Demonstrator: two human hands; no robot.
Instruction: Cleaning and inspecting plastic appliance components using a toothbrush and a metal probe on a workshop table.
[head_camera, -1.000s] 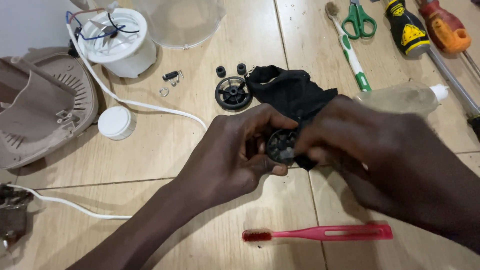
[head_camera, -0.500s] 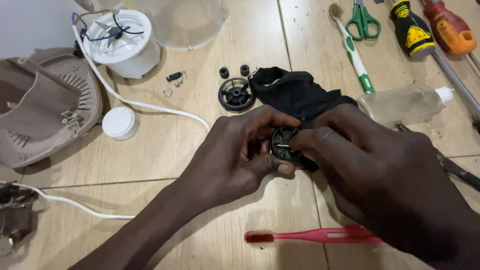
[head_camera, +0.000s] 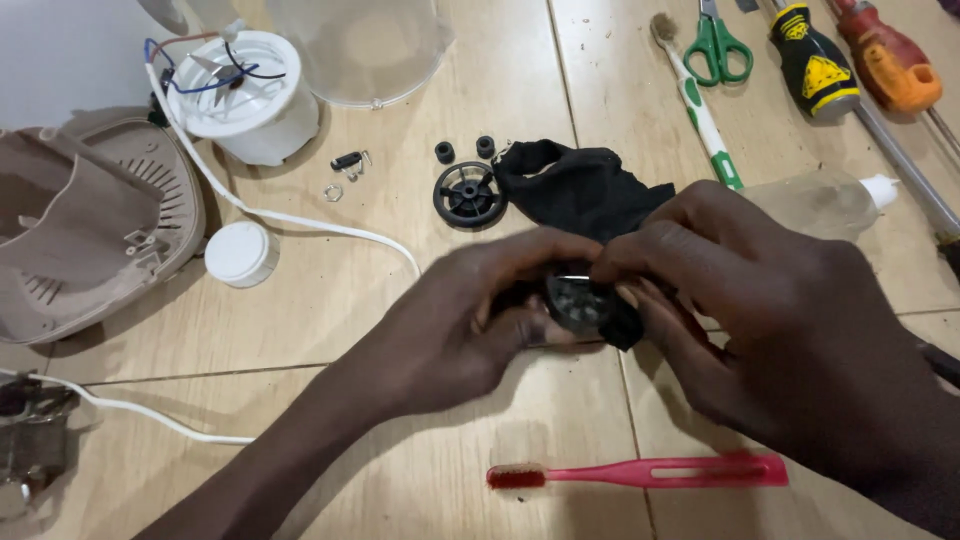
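fingers (head_camera: 560, 250) of left hand (head_camera: 470, 320) grip a black wheel (head_camera: 577, 300); right hand (head_camera: 760, 300) pinches a black cloth (head_camera: 580, 190) against it, above the red toothbrush (head_camera: 640, 470).

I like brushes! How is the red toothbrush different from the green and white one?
The red toothbrush is one colour all over and lies sideways near the person; the green and white toothbrush is two-coloured and lies slanted farther away, beside the green scissors. The red one's bristles are red; the other's look brownish and worn. Both lie flat on the tiled floor, untouched by either hand.
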